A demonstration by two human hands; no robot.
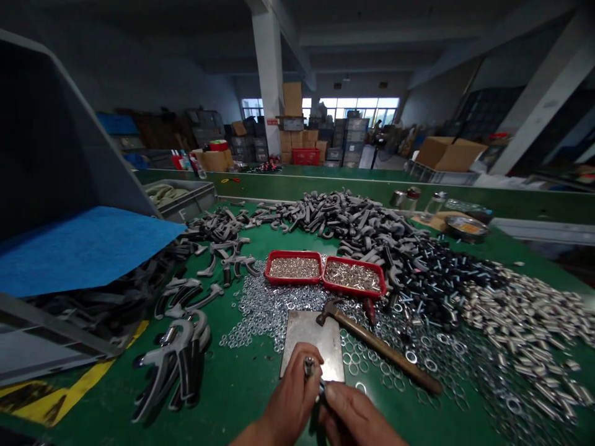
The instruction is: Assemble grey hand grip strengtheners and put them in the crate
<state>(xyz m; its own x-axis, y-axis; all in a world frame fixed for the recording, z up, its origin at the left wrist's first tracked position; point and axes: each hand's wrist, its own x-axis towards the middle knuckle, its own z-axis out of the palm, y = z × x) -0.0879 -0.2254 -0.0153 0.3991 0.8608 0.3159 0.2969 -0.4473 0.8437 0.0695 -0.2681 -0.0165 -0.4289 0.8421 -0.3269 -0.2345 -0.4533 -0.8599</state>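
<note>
Green table (237, 384), dim workshop (269, 68), left grip (295, 387) holding metal cylinder (309, 367), right grip (351, 412) pinching piece (321, 390)

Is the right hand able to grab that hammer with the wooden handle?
Probably yes, though the right hand is busy pinching a small part; the hammer lies close by on loose rings, and nothing seems to cover it.

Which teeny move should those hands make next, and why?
Maybe the right hand should gently push what looks like a small dark part at its fingertips, while the left hand grips the shiny metal piece. The hands already meet there, and the hammer lies unheld, so pushing seems simplest.
</note>
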